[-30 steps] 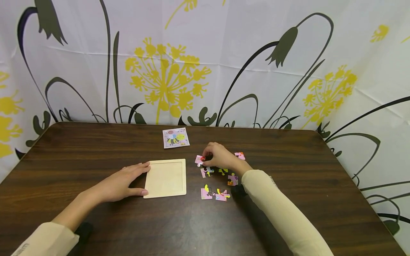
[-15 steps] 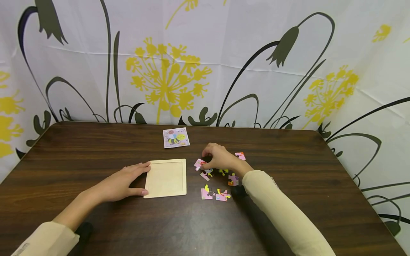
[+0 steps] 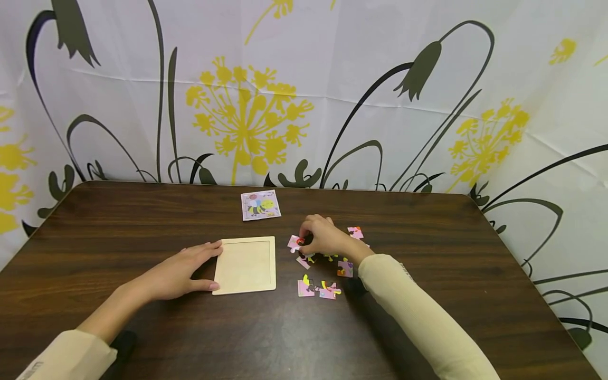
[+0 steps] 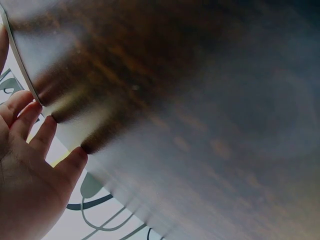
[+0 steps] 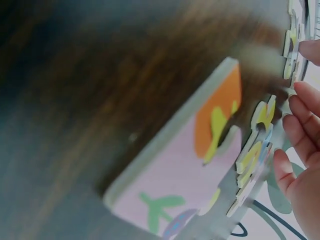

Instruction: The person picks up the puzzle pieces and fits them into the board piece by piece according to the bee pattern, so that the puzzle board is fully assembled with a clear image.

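In the head view my left hand point(image 3: 182, 272) lies beside a square light-wood puzzle tray point(image 3: 244, 265), its fingers stretched out, fingertips at the upper left corner and thumb at the lower left. The left wrist view shows the outstretched fingers of that hand point(image 4: 42, 160) low at the tabletop. My right hand point(image 3: 325, 236) bends over the loose pieces and pinches a pink puzzle piece point(image 3: 294, 243) with a red spot between thumb and fingers. Just below it lies another pink puzzle piece point(image 3: 303, 262), partly covered by the hand. In the right wrist view the right hand's fingers point(image 5: 302, 120) are curled.
Two puzzle pieces point(image 3: 306, 287) lie nearer the front, and others, such as a pink-orange corner piece point(image 3: 354, 231) and a pink-purple piece point(image 3: 345, 268), lie around the right hand. A bee picture card point(image 3: 260, 205) rests at the back of the brown table point(image 3: 157, 211). Behind hangs a flowered curtain point(image 3: 294, 63).
The piece with the red spot has shifted slightly toward the front and turned under my right hand. The piece below it has turned too. My left hand and the tray have stayed put.
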`<state>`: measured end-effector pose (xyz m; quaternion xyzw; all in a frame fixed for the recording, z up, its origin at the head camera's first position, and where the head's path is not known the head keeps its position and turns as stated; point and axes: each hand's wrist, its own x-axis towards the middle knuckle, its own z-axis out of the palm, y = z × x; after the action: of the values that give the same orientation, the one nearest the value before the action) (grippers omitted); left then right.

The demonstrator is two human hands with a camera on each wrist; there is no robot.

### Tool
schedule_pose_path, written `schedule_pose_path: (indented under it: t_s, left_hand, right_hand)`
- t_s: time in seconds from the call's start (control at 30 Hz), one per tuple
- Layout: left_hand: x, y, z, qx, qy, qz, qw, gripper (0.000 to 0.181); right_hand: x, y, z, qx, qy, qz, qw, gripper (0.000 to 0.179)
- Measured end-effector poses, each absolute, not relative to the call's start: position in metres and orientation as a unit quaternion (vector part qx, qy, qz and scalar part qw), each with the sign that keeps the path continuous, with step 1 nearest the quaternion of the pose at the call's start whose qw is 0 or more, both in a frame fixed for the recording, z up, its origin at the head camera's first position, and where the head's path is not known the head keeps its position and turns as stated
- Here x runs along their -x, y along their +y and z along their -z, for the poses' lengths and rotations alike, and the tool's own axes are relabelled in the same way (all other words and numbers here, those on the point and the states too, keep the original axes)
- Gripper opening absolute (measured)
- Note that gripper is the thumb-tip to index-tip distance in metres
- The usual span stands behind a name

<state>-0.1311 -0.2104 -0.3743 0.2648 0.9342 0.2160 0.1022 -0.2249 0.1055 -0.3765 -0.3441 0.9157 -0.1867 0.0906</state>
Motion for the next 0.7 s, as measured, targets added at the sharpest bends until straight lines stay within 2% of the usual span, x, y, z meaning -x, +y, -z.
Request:
schedule_pose_path:
  t_s: [0.43,0.7]
  left_hand:
    - [0.132,-0.209,0.374,-0.265,0.934,-0.216,0.102,0.08]
    - [0.132,-0.21,0.373,-0.263,0.934,-0.217,0.104,0.081]
  right_hand:
    - [0.227,0.107,0.375,0.341,0.911,0.208,0.099,0.02]
    - [0.224,0.098,0.365,0.33,0.894,0.283,0.112,0.021]
